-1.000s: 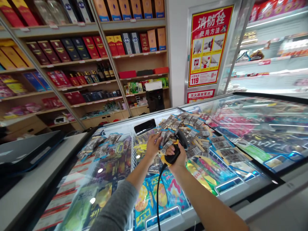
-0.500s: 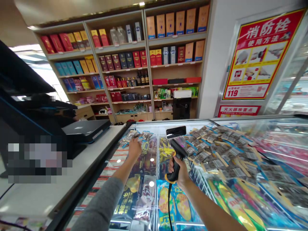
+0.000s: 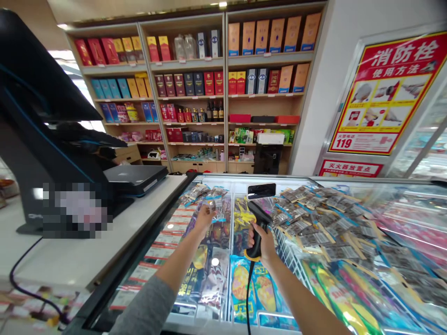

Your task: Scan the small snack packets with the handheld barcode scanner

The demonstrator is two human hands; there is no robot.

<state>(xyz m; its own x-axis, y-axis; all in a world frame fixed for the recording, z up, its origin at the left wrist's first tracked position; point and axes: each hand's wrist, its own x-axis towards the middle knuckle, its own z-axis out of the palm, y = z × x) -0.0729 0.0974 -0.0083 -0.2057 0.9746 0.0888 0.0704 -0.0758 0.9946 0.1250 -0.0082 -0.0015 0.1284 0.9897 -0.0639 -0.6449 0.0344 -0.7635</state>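
Note:
My right hand (image 3: pixel 266 244) is wrapped round the grip of a black and orange barcode scanner (image 3: pixel 257 228), whose cable hangs down toward me. My left hand (image 3: pixel 205 217) is closed at the edge of a small clear snack packet (image 3: pixel 219 213) with a blue border, to the left of the scanner. Just beyond that hand, more such packets (image 3: pixel 196 191) lie on the glass top of a chest freezer (image 3: pixel 167 274). A large heap of similar packets (image 3: pixel 314 216) spreads over the glass to the right of the scanner.
A phone (image 3: pixel 261 190) lies at the freezer's far side. Frozen goods in blue bags (image 3: pixel 244 288) show under the glass. On the left, a counter (image 3: pixel 153 204) bears a black checkout terminal (image 3: pixel 45 135). Shelves (image 3: pixel 190 97) of boxes and bottles stand behind.
My left hand has drawn back from the left pile, slightly toward me and the scanner, with a packet in its fingers. The right hand keeps the scanner; the view has shifted a little.

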